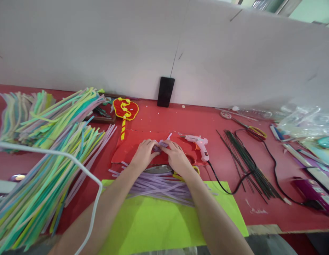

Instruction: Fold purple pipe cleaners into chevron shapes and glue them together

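In the head view, my left hand (145,153) and my right hand (174,155) meet over the red board (127,148). Their fingers pinch a small lilac pipe cleaner piece (161,144) between them, and one short end sticks up past the right fingers. Its full shape is hidden by my fingers. Just below my hands lie scissors (159,169) with yellow handles, partly under my right wrist. Lilac pipe cleaners (159,186) are spread beneath my forearms on a yellow-green sheet (159,221). A pink glue gun (197,144) rests right of my right hand.
Pipe cleaner bundles (55,159) cover the left side, crossed by a white cable (74,159). Behind are a red-and-yellow fan shape (131,111) and a leaning phone (166,92). Rightward lie dark green stems (249,166), more scissors (250,129), a power strip (313,191) and plastic bags (305,122).
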`<state>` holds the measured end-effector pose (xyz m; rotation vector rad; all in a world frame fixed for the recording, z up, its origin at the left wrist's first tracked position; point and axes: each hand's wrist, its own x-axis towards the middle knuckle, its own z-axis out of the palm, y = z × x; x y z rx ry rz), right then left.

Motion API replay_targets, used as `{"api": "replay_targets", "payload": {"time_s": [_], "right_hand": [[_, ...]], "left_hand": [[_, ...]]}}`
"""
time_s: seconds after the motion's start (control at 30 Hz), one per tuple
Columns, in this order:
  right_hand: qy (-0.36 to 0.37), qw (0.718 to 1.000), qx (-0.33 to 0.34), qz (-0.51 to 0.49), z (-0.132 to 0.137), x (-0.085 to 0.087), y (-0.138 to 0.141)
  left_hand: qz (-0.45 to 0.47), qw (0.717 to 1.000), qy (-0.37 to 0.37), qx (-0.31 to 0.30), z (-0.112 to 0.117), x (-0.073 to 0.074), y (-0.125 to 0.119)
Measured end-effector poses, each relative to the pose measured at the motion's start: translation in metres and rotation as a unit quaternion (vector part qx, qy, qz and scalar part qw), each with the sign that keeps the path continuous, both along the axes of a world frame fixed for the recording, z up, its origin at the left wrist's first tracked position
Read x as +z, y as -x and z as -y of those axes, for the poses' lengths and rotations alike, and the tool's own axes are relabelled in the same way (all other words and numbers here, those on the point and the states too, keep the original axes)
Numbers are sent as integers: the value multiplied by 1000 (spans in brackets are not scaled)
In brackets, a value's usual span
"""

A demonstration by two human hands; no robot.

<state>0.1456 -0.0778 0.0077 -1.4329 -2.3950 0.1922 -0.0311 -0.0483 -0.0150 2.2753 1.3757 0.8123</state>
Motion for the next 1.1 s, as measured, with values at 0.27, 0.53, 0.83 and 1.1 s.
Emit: {"api": "replay_targets", "payload": {"time_s": [0.27,0.53,0.83,1.1], "right_hand": [[45,996,28,75,10,10,3],[83,993,33,76,8,11,3],[90,992,38,77,7,14,3],[88,993,44,70,5,8,0]], "left_hand": [[43,999,24,9,0,1,-2],[340,924,98,147,-4,4,3],[365,914,43,171,3,19,8],[9,998,44,-34,16,20,1]]}}
